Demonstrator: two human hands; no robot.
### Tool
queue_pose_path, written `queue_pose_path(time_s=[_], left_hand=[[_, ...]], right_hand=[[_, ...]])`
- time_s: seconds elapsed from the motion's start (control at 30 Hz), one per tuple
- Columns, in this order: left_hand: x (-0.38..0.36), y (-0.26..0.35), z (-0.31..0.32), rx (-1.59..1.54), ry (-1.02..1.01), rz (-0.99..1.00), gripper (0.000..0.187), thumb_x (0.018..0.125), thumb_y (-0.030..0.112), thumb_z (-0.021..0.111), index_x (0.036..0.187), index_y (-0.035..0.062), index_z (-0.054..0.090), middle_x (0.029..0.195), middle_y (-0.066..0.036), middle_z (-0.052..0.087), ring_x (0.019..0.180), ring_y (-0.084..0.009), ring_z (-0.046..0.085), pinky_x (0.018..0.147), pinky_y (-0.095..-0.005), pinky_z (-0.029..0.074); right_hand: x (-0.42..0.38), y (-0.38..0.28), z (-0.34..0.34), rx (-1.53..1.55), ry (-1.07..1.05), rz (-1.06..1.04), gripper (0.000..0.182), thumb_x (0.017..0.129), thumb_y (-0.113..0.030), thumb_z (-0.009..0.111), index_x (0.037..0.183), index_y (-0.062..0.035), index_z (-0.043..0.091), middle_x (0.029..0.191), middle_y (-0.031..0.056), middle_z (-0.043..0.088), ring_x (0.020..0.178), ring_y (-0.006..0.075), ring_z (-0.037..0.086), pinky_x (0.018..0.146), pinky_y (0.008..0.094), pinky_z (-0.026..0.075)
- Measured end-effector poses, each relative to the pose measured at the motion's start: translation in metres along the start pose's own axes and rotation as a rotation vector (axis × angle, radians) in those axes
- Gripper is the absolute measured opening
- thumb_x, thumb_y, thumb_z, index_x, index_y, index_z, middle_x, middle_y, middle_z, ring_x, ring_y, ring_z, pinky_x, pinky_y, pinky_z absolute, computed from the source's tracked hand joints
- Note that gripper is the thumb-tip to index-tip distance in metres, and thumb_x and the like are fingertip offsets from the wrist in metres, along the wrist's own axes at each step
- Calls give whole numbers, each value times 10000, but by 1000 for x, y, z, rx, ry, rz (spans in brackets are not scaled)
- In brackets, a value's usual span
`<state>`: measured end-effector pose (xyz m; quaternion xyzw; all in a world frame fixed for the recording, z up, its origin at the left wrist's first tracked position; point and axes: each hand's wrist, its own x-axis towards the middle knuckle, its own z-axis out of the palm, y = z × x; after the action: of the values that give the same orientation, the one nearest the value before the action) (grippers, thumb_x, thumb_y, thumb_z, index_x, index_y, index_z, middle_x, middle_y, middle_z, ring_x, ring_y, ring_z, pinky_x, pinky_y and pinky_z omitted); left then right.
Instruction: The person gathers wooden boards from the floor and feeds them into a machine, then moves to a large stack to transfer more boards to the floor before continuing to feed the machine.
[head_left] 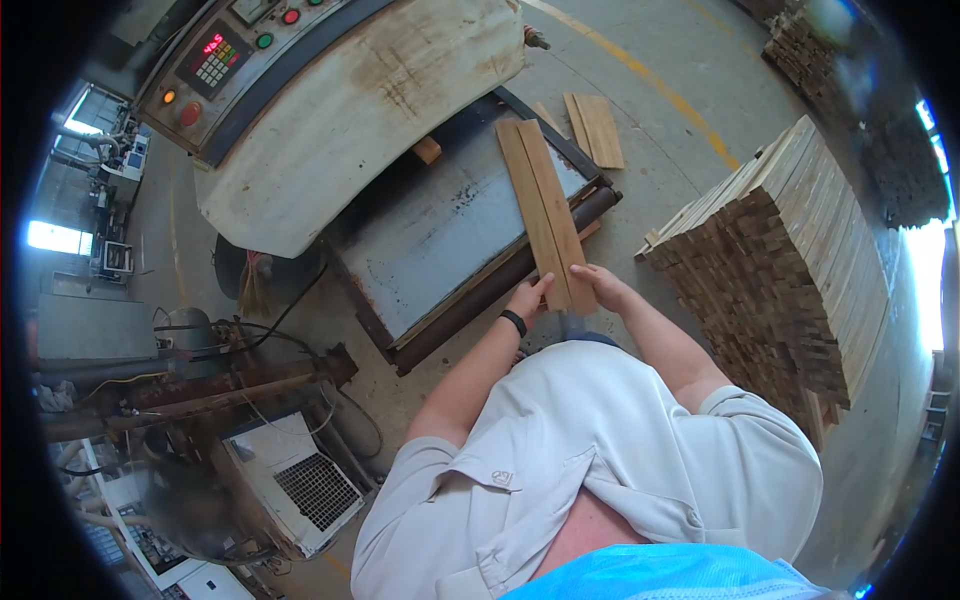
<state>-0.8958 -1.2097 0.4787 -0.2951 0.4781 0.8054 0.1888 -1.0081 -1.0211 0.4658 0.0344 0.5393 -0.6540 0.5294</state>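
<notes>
Two long wooden boards (545, 205) lie side by side, with a thin gap between them over part of their length. Their far ends rest over the metal machine table (430, 240), and their near ends reach past its edge toward my body. At the near end, my left hand (530, 296), with a black band on the wrist, is closed on the left board's outer edge, thumb on top. My right hand (601, 288) grips the right board's outer edge, its thumb also on top. The fingers under the boards are mostly hidden.
Above the table is a machine hood (370, 110) with a button and keypad panel (215, 60). To the right stands a tall stack of boards (760, 260). More loose boards (598, 130) lie on the floor behind the table. A grilled white unit (295, 485) sits lower left.
</notes>
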Motion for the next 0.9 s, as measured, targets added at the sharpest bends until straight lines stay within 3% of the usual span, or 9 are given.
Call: queue_pose_path(time_s=[0.07, 0.3, 0.33, 0.37, 0.43, 0.47, 0.53, 0.67, 0.9], left_hand=[[10, -1, 9, -42, 173, 18, 509, 954, 377, 633, 1280, -6, 560, 1162, -96, 655, 1022, -201, 636, 860, -343, 513], [-21, -25, -32, -255, 327, 223, 508, 988, 447, 547, 1271, 25, 566, 1125, -95, 667, 1017, -212, 651, 885, -354, 526], [-36, -22, -37, -317, 267, 181, 690, 944, 618, 528, 1349, 60, 501, 1092, -115, 646, 969, -207, 641, 820, -342, 524], [-53, -18, -44, -319, 280, 186, 690, 944, 618, 528, 1349, 60, 501, 1092, -115, 646, 969, -207, 641, 820, -342, 524], [-88, -13, -52, -655, -282, 168, 784, 901, 721, 496, 1371, 93, 486, 1002, -111, 634, 903, -188, 635, 748, -331, 521], [-101, -11, -48, -753, -236, 142, 768, 884, 727, 512, 1385, 144, 497, 881, -93, 583, 799, -184, 585, 674, -323, 505], [-117, -19, -49, -919, -316, 178, 779, 890, 716, 513, 1398, 126, 487, 879, -96, 557, 780, -189, 569, 670, -317, 502], [-131, -35, -59, -1267, -531, 294, 700, 954, 584, 524, 1425, 70, 461, 904, -113, 514, 755, -201, 539, 664, -300, 492], [-144, -45, -90, -1226, -285, 402, 655, 959, 532, 542, 1415, 67, 472, 895, -120, 541, 735, -210, 554, 677, -317, 509]], right_hand=[[0, -2, -7, -34, 1, -18, 677, 903, -405, 689, 1382, 17, 463, 1283, 148, 594, 1147, 219, 602, 947, 375, 497], [-52, -37, -20, -303, 77, -278, 803, 805, -282, 780, 1470, -62, 388, 1324, 141, 527, 1242, 261, 506, 1020, 359, 443], [-54, -41, -19, -336, 107, -343, 863, 776, -242, 807, 1502, -95, 362, 1313, 137, 511, 1250, 264, 491, 1026, 354, 439], [-52, -39, -21, -336, 92, -340, 863, 776, -242, 807, 1502, -95, 362, 1313, 137, 511, 1250, 264, 491, 1026, 354, 439], [-47, -37, -21, -892, 315, -405, 940, 741, -170, 827, 1538, -184, 330, 1280, 141, 475, 1211, 279, 510, 1016, 375, 451], [-44, -36, -17, -892, 300, -406, 940, 741, -170, 827, 1538, -184, 330, 1280, 141, 475, 1211, 279, 510, 1016, 375, 451], [-48, -45, 2, -1145, 409, -371, 969, 710, -116, 834, 1534, -262, 346, 1264, 172, 441, 1169, 342, 519, 991, 413, 466], [-36, -39, 27, -1402, 454, -563, 923, 706, -104, 809, 1512, -261, 387, 1262, 205, 445, 1132, 385, 513, 972, 447, 468], [-13, -18, 82, -1580, 299, -695, 819, 722, -108, 744, 1474, -216, 438, 1282, 211, 454, 1198, 379, 472, 1024, 450, 428]])
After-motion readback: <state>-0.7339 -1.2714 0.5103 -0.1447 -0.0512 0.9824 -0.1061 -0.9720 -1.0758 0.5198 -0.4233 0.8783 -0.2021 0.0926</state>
